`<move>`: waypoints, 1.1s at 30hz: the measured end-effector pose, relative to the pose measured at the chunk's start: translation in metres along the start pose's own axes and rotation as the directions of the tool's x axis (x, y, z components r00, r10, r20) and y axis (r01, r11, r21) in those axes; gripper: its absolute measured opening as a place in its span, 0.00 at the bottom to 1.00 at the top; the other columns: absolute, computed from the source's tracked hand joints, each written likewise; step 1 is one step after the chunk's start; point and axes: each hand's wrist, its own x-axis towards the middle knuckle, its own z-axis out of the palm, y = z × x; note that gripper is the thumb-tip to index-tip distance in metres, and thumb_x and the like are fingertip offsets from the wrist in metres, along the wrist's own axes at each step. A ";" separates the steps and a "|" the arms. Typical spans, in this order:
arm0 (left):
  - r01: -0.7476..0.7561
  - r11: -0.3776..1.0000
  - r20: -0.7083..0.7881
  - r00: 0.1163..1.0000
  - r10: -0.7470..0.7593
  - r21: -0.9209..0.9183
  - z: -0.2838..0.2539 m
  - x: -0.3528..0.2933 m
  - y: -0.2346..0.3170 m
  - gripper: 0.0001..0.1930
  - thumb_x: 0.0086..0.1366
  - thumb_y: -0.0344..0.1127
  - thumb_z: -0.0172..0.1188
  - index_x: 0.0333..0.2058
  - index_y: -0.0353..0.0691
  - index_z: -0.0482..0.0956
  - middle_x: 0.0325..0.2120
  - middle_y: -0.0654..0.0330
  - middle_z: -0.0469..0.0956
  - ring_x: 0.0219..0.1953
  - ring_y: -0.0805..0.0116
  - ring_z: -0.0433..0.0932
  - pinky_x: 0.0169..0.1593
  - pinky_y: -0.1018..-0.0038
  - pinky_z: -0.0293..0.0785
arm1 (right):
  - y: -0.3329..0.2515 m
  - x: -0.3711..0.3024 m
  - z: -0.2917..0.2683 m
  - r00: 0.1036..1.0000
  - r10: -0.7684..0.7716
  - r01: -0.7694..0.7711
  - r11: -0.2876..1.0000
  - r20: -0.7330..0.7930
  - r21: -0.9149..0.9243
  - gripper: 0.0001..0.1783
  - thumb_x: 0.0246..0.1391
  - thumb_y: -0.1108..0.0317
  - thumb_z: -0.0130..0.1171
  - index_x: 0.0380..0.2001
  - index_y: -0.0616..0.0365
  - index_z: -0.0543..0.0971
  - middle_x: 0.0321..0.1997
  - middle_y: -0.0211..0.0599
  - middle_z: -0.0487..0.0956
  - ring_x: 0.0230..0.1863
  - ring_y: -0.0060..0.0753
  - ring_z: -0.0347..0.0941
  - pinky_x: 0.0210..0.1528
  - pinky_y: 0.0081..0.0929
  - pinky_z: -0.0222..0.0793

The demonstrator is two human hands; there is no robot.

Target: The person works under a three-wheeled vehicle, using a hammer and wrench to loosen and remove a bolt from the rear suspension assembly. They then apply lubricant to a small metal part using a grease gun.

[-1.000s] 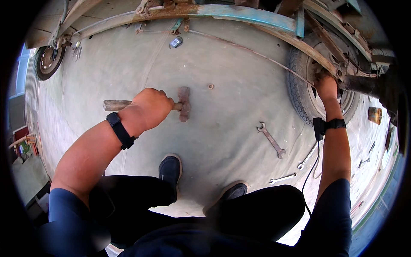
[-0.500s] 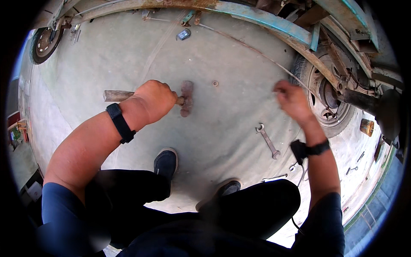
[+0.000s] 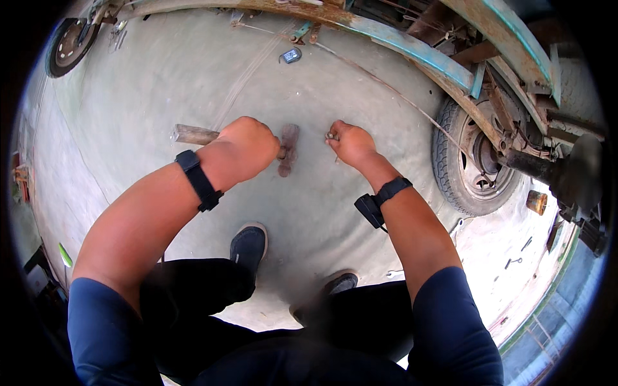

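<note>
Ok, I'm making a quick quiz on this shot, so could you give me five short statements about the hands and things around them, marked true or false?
1. The left hand grips a double-faced hammer. True.
2. The right hand holds an open-ended wrench. False: its fingertips pinch a small piece, too small to identify.
3. A wheel with a treaded tyre stands to the right of the right hand. True.
4. The hammer's head points to the picture's left. False: the wooden handle sticks out left, and the head is between the hands.
5. Both wrists wear black straps. True.
</note>
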 end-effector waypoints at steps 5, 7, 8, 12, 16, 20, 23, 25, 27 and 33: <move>0.027 0.999 -0.020 0.999 -0.028 -0.016 0.006 -0.009 -0.011 0.11 0.59 0.31 0.56 0.40 0.43 0.82 0.34 0.54 0.82 0.39 0.58 0.82 0.42 0.64 0.78 | -0.039 -0.041 -0.025 0.990 0.005 -0.090 0.789 0.141 0.608 0.19 0.60 0.55 0.64 0.46 0.57 0.76 0.31 0.33 0.78 0.30 0.28 0.74 0.32 0.28 0.70; 0.070 0.995 -0.087 0.993 -0.076 -0.075 0.017 -0.021 -0.015 0.12 0.60 0.32 0.57 0.42 0.44 0.82 0.36 0.54 0.82 0.40 0.57 0.82 0.43 0.64 0.78 | -0.068 -0.065 -0.041 0.969 -0.025 -0.192 0.550 0.245 0.813 0.17 0.63 0.57 0.62 0.47 0.57 0.76 0.27 0.28 0.74 0.25 0.21 0.67 0.26 0.21 0.63; 0.098 0.991 -0.132 0.985 -0.110 -0.095 0.020 -0.030 -0.015 0.12 0.60 0.32 0.58 0.43 0.45 0.82 0.37 0.54 0.82 0.40 0.57 0.82 0.44 0.64 0.78 | -0.081 -0.078 -0.048 0.956 -0.057 -0.242 0.405 0.288 0.882 0.15 0.65 0.58 0.59 0.47 0.57 0.76 0.26 0.26 0.72 0.22 0.18 0.63 0.23 0.19 0.59; 0.165 0.902 -0.246 0.928 -0.279 -0.399 0.003 -0.072 0.005 0.19 0.60 0.34 0.64 0.51 0.44 0.79 0.42 0.53 0.81 0.43 0.55 0.82 0.49 0.61 0.77 | -0.137 -0.135 -0.080 0.925 -0.166 -0.347 -0.002 0.342 0.938 0.15 0.69 0.57 0.53 0.47 0.57 0.76 0.24 0.24 0.66 0.18 0.17 0.55 0.18 0.17 0.49; -0.128 0.354 -0.266 0.887 -0.377 -0.927 -0.050 -0.137 0.025 0.22 0.59 0.32 0.65 0.53 0.39 0.77 0.44 0.49 0.79 0.44 0.56 0.81 0.47 0.61 0.77 | -0.194 -0.190 -0.107 0.912 -0.214 -0.390 -0.186 0.351 0.902 0.17 0.70 0.55 0.51 0.47 0.57 0.76 0.23 0.23 0.64 0.17 0.17 0.55 0.19 0.17 0.48; -0.341 0.023 -0.314 0.835 -0.452 -0.940 -0.126 -0.227 0.054 0.23 0.60 0.33 0.65 0.55 0.41 0.76 0.42 0.50 0.78 0.41 0.53 0.80 0.46 0.63 0.77 | -0.251 -0.253 -0.142 0.886 -0.284 -0.438 -0.254 0.366 0.862 0.17 0.70 0.55 0.51 0.47 0.57 0.76 0.23 0.24 0.64 0.18 0.17 0.56 0.19 0.17 0.49; -0.323 0.117 -0.337 0.807 -0.485 -0.939 -0.173 -0.289 0.075 0.21 0.61 0.33 0.65 0.53 0.44 0.77 0.38 0.51 0.77 0.39 0.51 0.79 0.43 0.62 0.76 | -0.285 -0.301 -0.169 0.868 -0.305 -0.462 -0.202 0.393 0.863 0.16 0.69 0.54 0.53 0.47 0.56 0.76 0.24 0.23 0.66 0.19 0.14 0.58 0.19 0.15 0.50; -0.288 0.228 -0.365 0.796 -0.482 -0.930 -0.195 -0.324 0.088 0.18 0.61 0.34 0.65 0.51 0.45 0.78 0.36 0.52 0.76 0.37 0.51 0.79 0.42 0.62 0.76 | -0.308 -0.337 -0.186 0.863 -0.281 -0.458 -0.083 0.420 0.885 0.17 0.68 0.53 0.54 0.46 0.55 0.76 0.24 0.22 0.67 0.19 0.14 0.58 0.19 0.15 0.51; -0.274 0.326 -0.404 0.794 -0.453 -0.905 -0.210 -0.355 0.103 0.16 0.61 0.35 0.65 0.48 0.45 0.79 0.34 0.54 0.75 0.36 0.50 0.78 0.40 0.61 0.75 | -0.324 -0.375 -0.197 0.855 -0.266 -0.463 -0.009 0.445 0.886 0.19 0.67 0.50 0.56 0.46 0.54 0.77 0.25 0.21 0.68 0.20 0.13 0.59 0.19 0.15 0.51; -0.138 0.436 -0.266 0.932 -0.246 -0.889 -0.283 -0.455 0.144 0.11 0.60 0.35 0.65 0.42 0.42 0.82 0.33 0.55 0.75 0.36 0.51 0.78 0.40 0.61 0.76 | -0.359 -0.514 -0.218 0.881 0.131 -0.471 0.189 0.454 0.862 0.22 0.68 0.47 0.53 0.35 0.58 0.78 0.22 0.23 0.67 0.16 0.15 0.56 0.17 0.18 0.50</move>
